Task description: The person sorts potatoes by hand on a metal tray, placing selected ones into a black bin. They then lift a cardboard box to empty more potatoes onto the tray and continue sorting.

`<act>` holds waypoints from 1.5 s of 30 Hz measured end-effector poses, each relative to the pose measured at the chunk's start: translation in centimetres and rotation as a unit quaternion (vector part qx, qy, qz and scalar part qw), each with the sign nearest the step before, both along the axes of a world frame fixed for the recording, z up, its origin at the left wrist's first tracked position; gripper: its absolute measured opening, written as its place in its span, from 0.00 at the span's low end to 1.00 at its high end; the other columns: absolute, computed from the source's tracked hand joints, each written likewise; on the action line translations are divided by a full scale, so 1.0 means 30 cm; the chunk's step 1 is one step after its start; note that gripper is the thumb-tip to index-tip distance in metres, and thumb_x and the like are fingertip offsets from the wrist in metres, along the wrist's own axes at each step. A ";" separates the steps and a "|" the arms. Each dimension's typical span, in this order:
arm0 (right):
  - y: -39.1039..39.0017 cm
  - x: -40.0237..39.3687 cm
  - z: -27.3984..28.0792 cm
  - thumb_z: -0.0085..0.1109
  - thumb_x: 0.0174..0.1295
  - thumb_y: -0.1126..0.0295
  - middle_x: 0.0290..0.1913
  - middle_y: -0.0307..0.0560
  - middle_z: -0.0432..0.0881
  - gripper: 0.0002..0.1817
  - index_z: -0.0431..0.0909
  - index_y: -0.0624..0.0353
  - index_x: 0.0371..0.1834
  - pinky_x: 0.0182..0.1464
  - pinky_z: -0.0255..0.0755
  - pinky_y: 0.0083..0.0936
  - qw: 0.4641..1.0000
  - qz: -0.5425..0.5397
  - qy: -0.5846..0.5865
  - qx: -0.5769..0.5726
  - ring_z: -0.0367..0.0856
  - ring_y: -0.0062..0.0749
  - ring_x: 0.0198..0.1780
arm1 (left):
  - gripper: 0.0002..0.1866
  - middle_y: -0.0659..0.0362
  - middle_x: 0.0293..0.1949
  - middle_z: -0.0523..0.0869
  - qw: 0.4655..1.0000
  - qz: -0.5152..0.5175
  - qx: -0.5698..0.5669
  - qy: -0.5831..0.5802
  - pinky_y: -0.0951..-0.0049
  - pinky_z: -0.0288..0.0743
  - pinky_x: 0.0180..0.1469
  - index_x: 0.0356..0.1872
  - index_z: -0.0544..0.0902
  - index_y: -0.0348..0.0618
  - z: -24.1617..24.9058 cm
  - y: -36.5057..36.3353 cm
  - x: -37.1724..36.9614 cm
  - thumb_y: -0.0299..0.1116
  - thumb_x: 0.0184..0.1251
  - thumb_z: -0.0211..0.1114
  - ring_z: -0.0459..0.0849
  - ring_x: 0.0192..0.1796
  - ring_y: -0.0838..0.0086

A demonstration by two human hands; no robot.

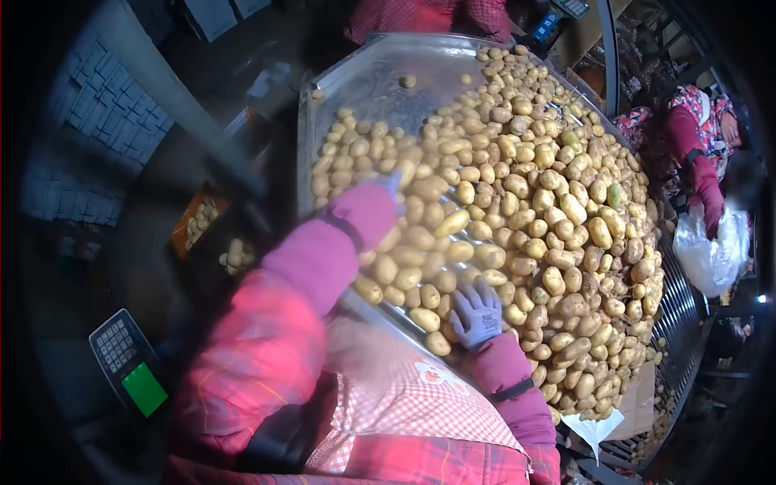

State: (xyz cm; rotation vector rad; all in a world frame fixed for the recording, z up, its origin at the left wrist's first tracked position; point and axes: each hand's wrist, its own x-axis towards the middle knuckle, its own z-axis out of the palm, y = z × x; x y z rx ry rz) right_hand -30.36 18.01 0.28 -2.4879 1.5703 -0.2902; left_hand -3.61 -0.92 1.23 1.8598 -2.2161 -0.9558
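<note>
Head view: potatoes (574,208), big loose heap, spread over a metal table (388,77). Thickest toward the right side; bare metal shows at the upper left, with a couple of strays on it. From where I stand, a few look greenish, the rest yellow-brown.

Left hand (390,191), gloved, reaches over the potatoes on the left part of the table. Motion blur there; can't tell whether its fingers are apart or closed on anything. Right hand (478,312), grey glove, lies against the potatoes at the near edge, fingers a bit apart, palm down. Sleeves pinkish-purple with dark bands; checked apron (420,404) below.

Around the table: scale (128,361) with lit green display, lower left, tilted in view. Orange-sided box (187,225) holding more potatoes, left of the table. Cardboard (638,402) and white paper (594,428) by the lower right corner of the heap. Slatted metal rack (683,323) along the right side. Co-worker (685,133) at right, an arm down at a clear plastic bag (714,252). Another person (432,18), red clothing, at the far edge.
</note>
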 end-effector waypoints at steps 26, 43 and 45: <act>-0.072 0.010 -0.044 0.54 0.53 0.63 0.55 0.48 0.73 0.13 0.78 0.54 0.40 0.51 0.63 0.46 0.989 0.005 -0.051 -0.136 0.65 0.58 0.58 | 0.28 0.59 0.56 0.74 0.746 0.209 0.141 0.617 0.66 0.63 0.58 0.60 0.70 0.50 -0.014 0.030 -0.007 0.49 0.60 0.57 0.71 0.57 0.68; -0.054 0.007 -0.090 0.48 0.60 0.67 0.58 0.56 0.71 0.13 0.77 0.59 0.43 0.62 0.60 0.49 0.990 0.026 0.032 -0.137 0.58 0.64 0.65 | 0.27 0.49 0.57 0.74 0.183 0.307 0.177 0.917 0.54 0.75 0.52 0.58 0.70 0.48 0.009 0.424 0.316 0.46 0.58 0.59 0.73 0.58 0.52; -0.064 0.014 -0.091 0.48 0.60 0.67 0.55 0.57 0.73 0.13 0.76 0.61 0.42 0.58 0.63 0.48 0.982 0.031 0.048 -0.179 0.66 0.61 0.60 | 0.25 0.45 0.59 0.71 0.466 0.249 0.083 0.845 0.50 0.75 0.50 0.57 0.71 0.50 0.069 0.495 0.400 0.49 0.61 0.55 0.74 0.57 0.52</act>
